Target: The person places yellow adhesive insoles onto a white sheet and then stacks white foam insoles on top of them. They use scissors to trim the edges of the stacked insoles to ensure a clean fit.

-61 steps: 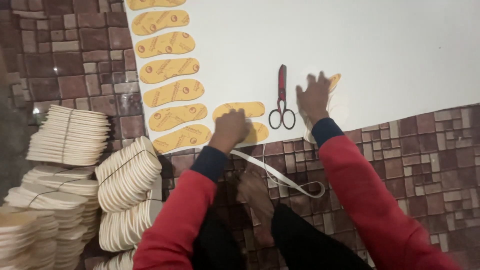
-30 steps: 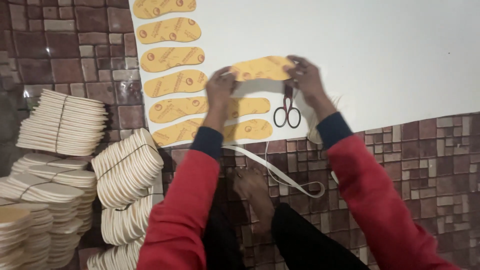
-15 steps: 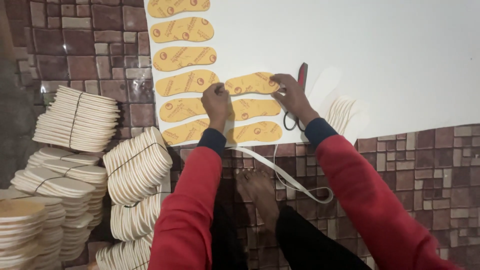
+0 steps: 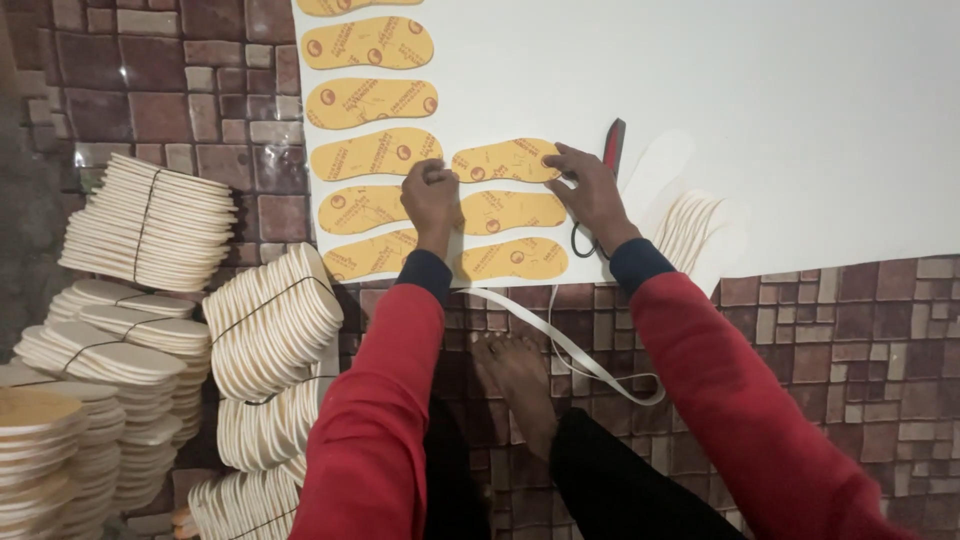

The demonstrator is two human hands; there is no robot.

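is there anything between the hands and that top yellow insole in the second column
Nothing visible. The left hand presses the top yellow insole at its left end and the right hand at its right end. The scissors lie beside it, partly under the right hand.

No screens, signs or boxed packages show. The nearest to packages are the bundles of pale insoles (image 4: 150,222) tied with dark cord, stacked on the brick-patterned floor (image 4: 850,330) at the left. The yellow insoles (image 4: 505,160) on the white sheet (image 4: 800,120) each carry small round red printed marks, like labels.
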